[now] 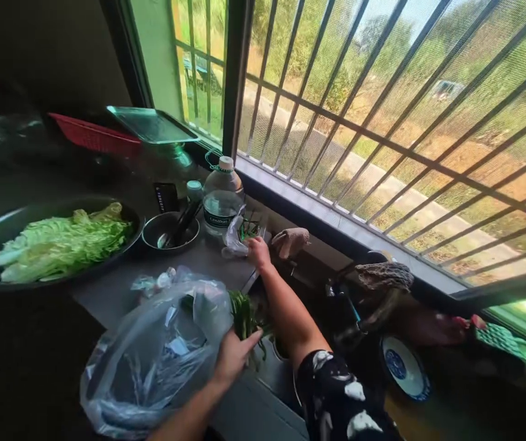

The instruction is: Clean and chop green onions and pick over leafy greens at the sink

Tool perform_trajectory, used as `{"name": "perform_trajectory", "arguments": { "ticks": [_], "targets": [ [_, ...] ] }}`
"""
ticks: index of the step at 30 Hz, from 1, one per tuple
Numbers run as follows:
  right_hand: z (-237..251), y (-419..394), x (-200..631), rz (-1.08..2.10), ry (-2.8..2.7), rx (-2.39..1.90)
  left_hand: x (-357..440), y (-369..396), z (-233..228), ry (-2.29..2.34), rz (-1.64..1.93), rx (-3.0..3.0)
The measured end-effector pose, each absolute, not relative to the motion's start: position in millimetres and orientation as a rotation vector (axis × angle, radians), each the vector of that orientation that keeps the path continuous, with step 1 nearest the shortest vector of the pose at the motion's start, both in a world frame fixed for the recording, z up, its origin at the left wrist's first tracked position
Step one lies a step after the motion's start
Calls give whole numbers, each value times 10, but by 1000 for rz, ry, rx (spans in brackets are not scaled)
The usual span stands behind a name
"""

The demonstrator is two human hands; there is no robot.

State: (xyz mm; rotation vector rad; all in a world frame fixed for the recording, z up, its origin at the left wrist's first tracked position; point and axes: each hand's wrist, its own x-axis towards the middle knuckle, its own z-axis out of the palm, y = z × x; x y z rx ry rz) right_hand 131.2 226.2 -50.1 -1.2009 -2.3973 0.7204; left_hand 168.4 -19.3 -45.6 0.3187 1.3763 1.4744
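Observation:
My left hand (233,360) is closed around a bunch of long green stalks, which look like scallions (243,311), beside the large clear plastic bag (148,361). Further off by the window, my right hand (258,251) has its fingers curled at the edge of a small plastic bag (234,237) with thin green vegetables (248,228) in it. The fingertips are partly hidden there. A big water bottle (223,199) stands just behind that small bag.
To the left, a wide bowl (56,275) holds leafy cabbage (67,239). A small pan (171,231) with a dark-handled utensil stands near it. A brown cloth (291,242) hangs by the sink, with a faucet (331,289) and a blue-patterned bowl (404,367) at right. Window bars (364,131) line the back.

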Motion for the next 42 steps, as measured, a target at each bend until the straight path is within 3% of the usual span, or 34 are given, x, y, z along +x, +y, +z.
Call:
{"name": "perform_trajectory", "arguments": {
  "ticks": [6,10,16,29,42],
  "targets": [
    [-354,1473,2549,1517,-1886,-1183,1858,-99,-382,1271,1556,336],
    [-391,727,3511,1919,-1634,-1160,2090,-7,-354,1231,1419,249],
    [-672,182,4167,1780,-1275,-1315,2542,-31,-378,998,1118,150],
    [-758,-114,5212,1799,-948,-1314,3655,-334,-525,949,1085,12],
    [-813,-172,5374,1860,-972,-1305,3943,-396,-561,883,997,-112]
  ]
}}
